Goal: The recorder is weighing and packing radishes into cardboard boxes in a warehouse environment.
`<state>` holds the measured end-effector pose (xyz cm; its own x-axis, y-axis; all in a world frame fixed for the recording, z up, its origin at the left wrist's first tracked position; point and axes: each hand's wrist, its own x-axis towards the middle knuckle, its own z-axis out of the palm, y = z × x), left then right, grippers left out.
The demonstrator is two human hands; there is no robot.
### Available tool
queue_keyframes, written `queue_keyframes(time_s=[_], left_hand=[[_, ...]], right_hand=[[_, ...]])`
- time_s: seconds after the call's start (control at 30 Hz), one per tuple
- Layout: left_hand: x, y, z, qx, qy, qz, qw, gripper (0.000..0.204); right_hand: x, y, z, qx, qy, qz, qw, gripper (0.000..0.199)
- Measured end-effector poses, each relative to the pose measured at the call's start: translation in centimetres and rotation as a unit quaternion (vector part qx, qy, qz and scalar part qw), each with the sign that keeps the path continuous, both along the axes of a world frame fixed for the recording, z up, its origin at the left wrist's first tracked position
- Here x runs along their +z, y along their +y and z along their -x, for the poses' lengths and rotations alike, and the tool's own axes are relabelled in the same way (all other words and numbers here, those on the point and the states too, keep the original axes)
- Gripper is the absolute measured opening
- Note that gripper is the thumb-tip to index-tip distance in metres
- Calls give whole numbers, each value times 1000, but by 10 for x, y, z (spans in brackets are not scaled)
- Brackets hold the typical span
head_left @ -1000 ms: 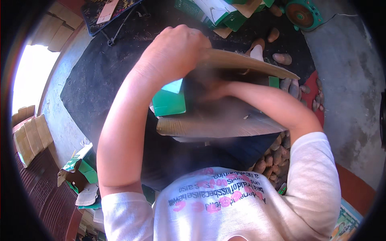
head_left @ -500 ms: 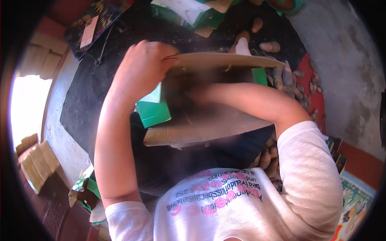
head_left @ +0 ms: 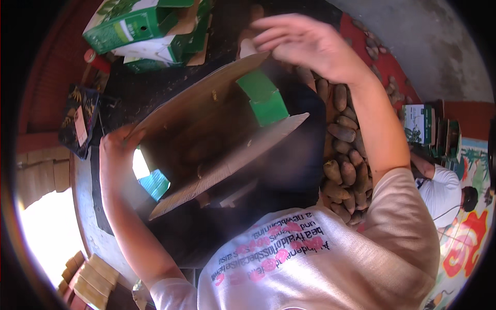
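Observation:
An open cardboard box [head_left: 201, 116] is tilted in front of me, its right end farther away than its left. The inside is bare brown board, with green flaps [head_left: 266, 98] at the right end and a blue-green flap [head_left: 154, 184] at the left. My left hand [head_left: 120, 147] grips the box at its left end, fingers curled over the edge. Past the far right corner, my right hand [head_left: 310, 46] hovers with fingers stretched out, holding nothing and slightly blurred. A few small bits cling to the inner walls.
Brown potato-like tubers [head_left: 347, 173] are heaped at the right on a red sheet. Green-and-white cartons [head_left: 124, 32] stack at the far left, near a red can [head_left: 97, 61] and a pink phone [head_left: 80, 125]. A person [head_left: 444, 188] is at the right, beside more cartons [head_left: 419, 124].
My right hand has come out of the box and moved beyond its far right corner. My left hand has shifted from the far edge to the left end, and the box has turned.

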<state>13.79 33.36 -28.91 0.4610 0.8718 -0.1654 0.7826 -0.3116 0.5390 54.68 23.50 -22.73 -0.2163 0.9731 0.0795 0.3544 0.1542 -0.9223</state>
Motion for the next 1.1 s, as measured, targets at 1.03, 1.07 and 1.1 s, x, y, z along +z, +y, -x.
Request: queue_keyframes(time_s=[1.03,1.07,1.1], left_hand=[[-40,58,35,104,-213,41,971,75],[-44,63,43,97,-251,82,960,73],[-47,67,53,92,-285,123,946,71]], right_hand=[[-469,-87,-318,-469,-311,362,743,84],[-474,-83,-319,-482,-298,350,746,88],[-476,-77,-313,-493,-284,338,749,92]])
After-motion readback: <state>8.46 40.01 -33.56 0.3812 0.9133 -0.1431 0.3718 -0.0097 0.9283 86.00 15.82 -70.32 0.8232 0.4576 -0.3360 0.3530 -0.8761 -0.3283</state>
